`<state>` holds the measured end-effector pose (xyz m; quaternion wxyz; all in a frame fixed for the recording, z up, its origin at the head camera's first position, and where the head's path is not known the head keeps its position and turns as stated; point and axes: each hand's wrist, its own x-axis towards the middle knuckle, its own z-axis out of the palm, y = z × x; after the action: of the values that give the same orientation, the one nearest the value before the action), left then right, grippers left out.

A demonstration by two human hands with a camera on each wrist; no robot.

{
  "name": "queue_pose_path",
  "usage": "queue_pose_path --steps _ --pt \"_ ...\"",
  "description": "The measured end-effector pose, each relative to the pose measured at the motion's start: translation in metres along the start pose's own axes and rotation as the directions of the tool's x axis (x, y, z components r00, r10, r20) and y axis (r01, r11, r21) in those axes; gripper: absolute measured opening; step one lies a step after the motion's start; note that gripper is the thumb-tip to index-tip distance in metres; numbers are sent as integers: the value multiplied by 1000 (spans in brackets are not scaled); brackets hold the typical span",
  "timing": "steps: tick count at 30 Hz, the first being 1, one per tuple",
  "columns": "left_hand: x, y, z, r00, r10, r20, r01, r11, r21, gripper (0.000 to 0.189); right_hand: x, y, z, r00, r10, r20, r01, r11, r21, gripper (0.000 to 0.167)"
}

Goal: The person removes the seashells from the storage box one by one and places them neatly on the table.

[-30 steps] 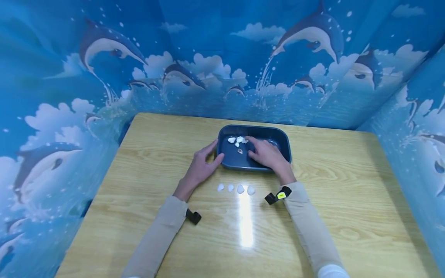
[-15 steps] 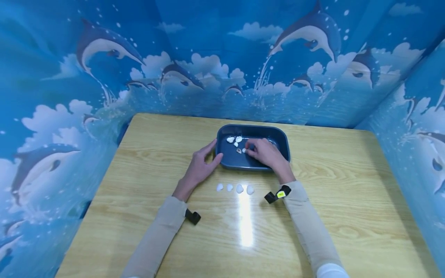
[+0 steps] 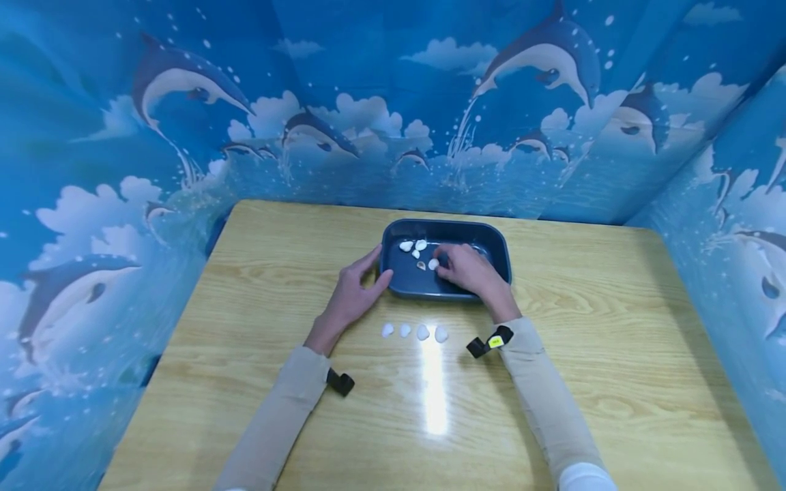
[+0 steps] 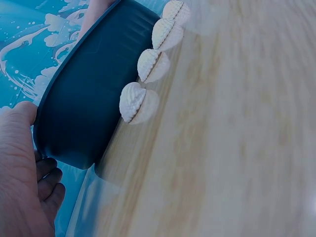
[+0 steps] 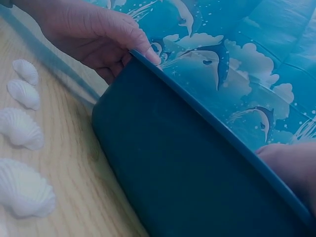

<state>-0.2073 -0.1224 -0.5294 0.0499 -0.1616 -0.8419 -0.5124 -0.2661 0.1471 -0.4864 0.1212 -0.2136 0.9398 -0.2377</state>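
Head view: a person's left grip (image 3: 355, 290) holds the left end of a dark blue tray (image 3: 408, 281), its thumb at the rim and, as the right wrist view shows, its fingers bent by the outer wall. To the right of that grip, nearer the person than the tray, four white shells (image 3: 423, 332) lie in a row on the wooden tabletop (image 3: 583, 307). Inside the tray, also right of the left grip, three pale shells (image 3: 420, 244) sit close together, with a brownish shell (image 3: 421, 266) nearer the person. Just right of that one, the right grip (image 3: 469, 269) pinches a single white shell (image 3: 433, 264) between thumb and forefinger, within the tray. Behind this grip, a black strap (image 3: 505, 335) crosses the beige sleeve (image 3: 540, 382). Beyond both grips hangs a blue backdrop (image 3: 381, 68) of leaping dolphins.
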Motion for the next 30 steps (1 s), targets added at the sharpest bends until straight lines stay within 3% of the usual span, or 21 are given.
queue_pose_path --steps 11,30 --pt "0 -1 1 1000 4 -2 -4 1000 -3 67 3 2 2 999 20 40 -19 1000 -20 26" --pt "0 -1 1 1000 16 -4 -16 1000 -10 67 0 3 -1 997 1 78 -4 999 36 24"
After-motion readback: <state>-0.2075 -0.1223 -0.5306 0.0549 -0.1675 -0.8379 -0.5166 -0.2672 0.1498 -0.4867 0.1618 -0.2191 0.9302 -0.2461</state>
